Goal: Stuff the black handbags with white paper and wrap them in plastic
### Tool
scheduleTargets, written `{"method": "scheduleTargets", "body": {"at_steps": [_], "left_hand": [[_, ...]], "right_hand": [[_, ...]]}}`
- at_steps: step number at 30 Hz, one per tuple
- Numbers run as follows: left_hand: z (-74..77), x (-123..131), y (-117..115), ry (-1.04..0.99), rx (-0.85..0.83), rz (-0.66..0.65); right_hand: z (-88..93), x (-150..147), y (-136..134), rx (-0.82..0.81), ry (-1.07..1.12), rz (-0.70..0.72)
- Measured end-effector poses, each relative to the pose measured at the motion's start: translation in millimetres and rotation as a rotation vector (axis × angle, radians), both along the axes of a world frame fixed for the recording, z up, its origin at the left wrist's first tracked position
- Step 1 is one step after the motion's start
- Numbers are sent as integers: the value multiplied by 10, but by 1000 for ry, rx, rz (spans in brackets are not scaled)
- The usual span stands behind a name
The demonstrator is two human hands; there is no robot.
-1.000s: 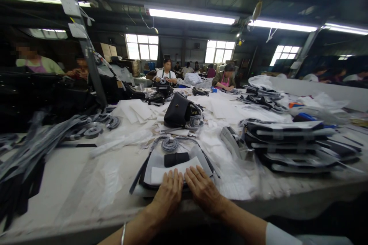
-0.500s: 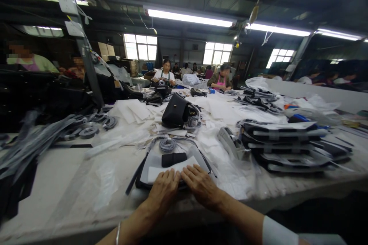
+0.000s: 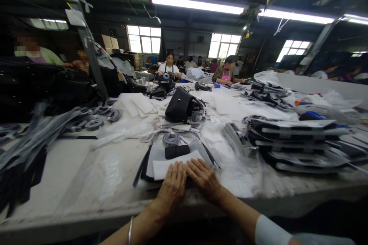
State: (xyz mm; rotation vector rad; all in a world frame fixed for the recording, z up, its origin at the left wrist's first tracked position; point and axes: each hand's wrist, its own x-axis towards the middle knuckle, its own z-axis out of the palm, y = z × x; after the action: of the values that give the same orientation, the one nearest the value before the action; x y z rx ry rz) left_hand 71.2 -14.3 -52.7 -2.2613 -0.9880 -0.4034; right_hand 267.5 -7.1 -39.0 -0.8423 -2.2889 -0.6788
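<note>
The white padding sheet (image 3: 163,170) lies across the front part of a black flat-lying handbag (image 3: 146,172), near the front edge of the worktable (image 3: 71,168), with a pale grey liner (image 3: 152,153) beneath it. The left hand (image 3: 172,181) and right hand (image 3: 205,179) rest on the sheet's near side, fingers straight and close together; the thumbs are hidden, so I cannot tell whether either hand pinches anything. If one hand pressed harder than the other, the sheet could skew or crease, since its far edge already sits at a slant. A forward push could nudge the small black folded piece (image 3: 177,152) just behind it, and that in turn the wrapped coiled strap (image 3: 171,138). The crumpled clear plastic (image 3: 230,172) beside the handbag might catch under it, and pulling too far nearward could bring the handbag over the edge.
</note>
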Motion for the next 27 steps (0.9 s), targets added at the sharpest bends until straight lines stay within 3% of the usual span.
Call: {"method": "scheduleTargets", "body": {"at_steps": [5, 10, 19, 27], "left_hand": [[19, 78, 43, 43, 21, 6], [92, -17, 120, 108, -11, -73], [226, -161, 212, 95, -31, -157], [451, -223, 347, 44, -89, -177]], "right_hand": [[-9, -63, -66, 8, -19, -106], [-26, -130, -63, 22, -130, -158], [-97, -260, 22, 51, 57, -198], [56, -287, 251, 69, 75, -172]]}}
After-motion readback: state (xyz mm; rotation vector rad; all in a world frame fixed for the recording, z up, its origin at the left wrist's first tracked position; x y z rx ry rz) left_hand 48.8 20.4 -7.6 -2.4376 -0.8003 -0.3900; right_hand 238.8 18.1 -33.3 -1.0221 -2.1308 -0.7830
